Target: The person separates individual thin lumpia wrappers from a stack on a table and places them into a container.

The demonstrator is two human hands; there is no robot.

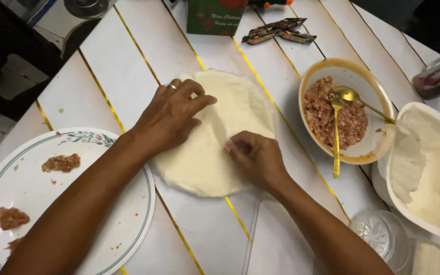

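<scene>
Round pale wrapper: flat on white slatted worktop, centre. Left hand: spread, palm pressing wrapper's left half, grasping nothing. Right hand: fingers pinched on wrapper sheet near middle. Judgement: hold base steady, peel slowly, avoid tearing. Filling bowl with gold spoons right; plate left.

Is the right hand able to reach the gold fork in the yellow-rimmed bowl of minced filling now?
Probably yes: the right hand rests on the round wrapper, beside the bowl, with nothing between it and the fork.
</scene>
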